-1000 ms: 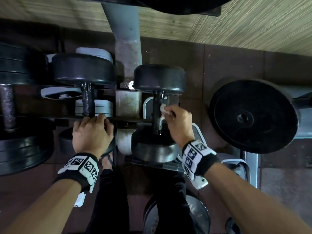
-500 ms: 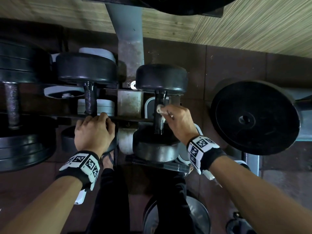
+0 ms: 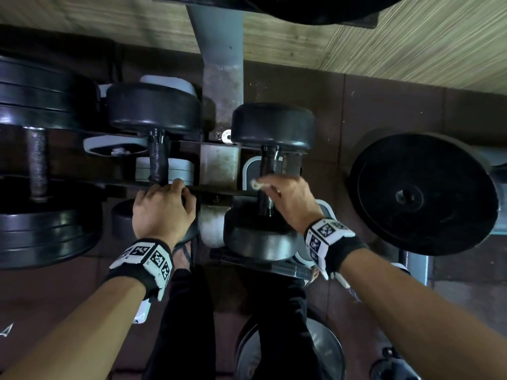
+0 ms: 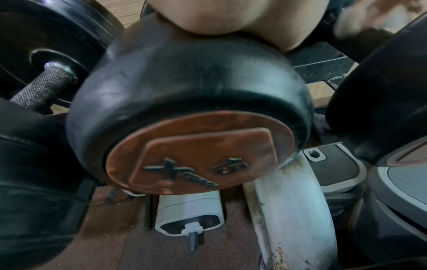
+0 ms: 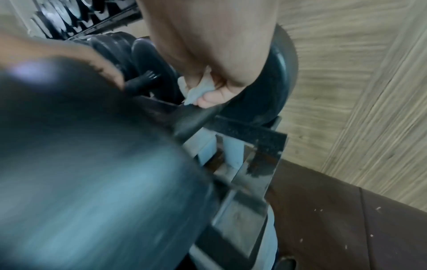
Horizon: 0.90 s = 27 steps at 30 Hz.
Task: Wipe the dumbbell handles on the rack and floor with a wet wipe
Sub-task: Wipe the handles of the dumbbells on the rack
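Two black dumbbells lie across the rack rails. My right hand pinches a crumpled white wet wipe against the handle of the right dumbbell. The right wrist view shows the wet wipe bunched between thumb and fingers just above that dark handle. My left hand grips the near head of the left dumbbell, fingers curled over its edge by the knurled handle. In the left wrist view my palm lies on that head, which has a rusty "15" cap.
A large black plate leans at the right. Stacked plates on a knurled bar fill the left. A grey rack post rises between the dumbbells. White and grey weights sit on the brown floor below. My legs stand close to the rack.
My right hand has carried the wipe across the right dumbbell's handle, from its right side to its left side and slightly nearer me. The left hand has stayed on its dumbbell head.
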Tool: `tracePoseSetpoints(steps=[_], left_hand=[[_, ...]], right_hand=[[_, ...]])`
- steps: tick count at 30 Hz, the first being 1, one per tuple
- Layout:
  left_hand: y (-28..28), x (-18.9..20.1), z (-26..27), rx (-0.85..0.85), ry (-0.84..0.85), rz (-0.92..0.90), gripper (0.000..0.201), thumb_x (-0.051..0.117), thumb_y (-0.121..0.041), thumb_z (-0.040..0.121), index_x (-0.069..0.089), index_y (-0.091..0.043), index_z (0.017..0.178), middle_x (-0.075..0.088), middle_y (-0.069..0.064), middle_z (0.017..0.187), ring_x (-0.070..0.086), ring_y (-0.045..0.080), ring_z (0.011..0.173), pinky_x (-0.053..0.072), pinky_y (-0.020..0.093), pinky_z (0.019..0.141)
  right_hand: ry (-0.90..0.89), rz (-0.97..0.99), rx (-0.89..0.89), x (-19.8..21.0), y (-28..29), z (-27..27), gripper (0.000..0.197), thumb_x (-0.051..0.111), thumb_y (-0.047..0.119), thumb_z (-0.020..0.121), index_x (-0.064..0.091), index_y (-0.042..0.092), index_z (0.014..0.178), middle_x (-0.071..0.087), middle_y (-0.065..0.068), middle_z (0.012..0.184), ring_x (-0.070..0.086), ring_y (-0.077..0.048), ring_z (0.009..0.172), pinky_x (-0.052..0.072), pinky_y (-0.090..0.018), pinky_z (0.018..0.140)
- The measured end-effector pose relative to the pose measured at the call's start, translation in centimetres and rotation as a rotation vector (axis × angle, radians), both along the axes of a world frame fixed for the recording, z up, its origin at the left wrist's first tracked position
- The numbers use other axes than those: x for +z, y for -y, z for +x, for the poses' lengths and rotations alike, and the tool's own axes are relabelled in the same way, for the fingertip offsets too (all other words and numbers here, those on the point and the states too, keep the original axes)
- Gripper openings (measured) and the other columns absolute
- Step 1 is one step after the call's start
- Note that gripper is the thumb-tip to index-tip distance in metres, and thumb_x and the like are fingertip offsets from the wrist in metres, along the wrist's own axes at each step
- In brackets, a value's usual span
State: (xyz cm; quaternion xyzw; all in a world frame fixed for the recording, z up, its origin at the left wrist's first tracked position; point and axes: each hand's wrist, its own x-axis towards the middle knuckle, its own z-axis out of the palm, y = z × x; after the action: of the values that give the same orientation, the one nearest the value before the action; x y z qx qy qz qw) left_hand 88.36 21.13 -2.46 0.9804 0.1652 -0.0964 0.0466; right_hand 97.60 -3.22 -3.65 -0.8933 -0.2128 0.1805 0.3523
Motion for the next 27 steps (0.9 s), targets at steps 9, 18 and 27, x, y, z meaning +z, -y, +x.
tracePoseSetpoints(steps=[9,18,27], left_hand=[[-0.3,-0.3,-0.2,-0.016,0.023,0.006,0.027,0.046,-0.029,0.089,0.065,-0.012,0.080,0.064,0.007,0.060,0.060,0.031,0.060,0.044,0.039,0.068],[0.5,0.5,0.0,0.024,0.026,-0.155,0.019,0.055,-0.029,0.091,0.067,-0.015,0.097,0.072,0.009,0.083,0.064,0.034,0.083,0.046,0.042,0.077],[7.2,1.4,1.6,-0.074,-0.150,-1.092,0.034,0.067,-0.022,0.094,0.066,-0.014,0.126,0.070,-0.003,0.116,0.065,0.007,0.105,0.050,0.030,0.096]], right_hand=[[0.104,0.079,-0.091,1.1,-0.7,1.8,0.019,0.070,0.007,0.092,0.076,0.013,0.109,0.077,-0.008,0.101,0.075,-0.023,0.087,0.060,-0.037,0.082],[-0.209,-0.158,0.141,0.7,-0.3,-0.7,0.018,0.064,0.011,0.096,0.076,0.018,0.108,0.077,-0.006,0.104,0.074,-0.023,0.092,0.060,-0.041,0.084],[-0.489,0.293,-0.277,1.9,1.0,-4.3,0.021,0.068,0.012,0.094,0.054,0.020,0.108,0.067,0.012,0.071,0.060,-0.015,0.065,0.048,-0.034,0.063]])
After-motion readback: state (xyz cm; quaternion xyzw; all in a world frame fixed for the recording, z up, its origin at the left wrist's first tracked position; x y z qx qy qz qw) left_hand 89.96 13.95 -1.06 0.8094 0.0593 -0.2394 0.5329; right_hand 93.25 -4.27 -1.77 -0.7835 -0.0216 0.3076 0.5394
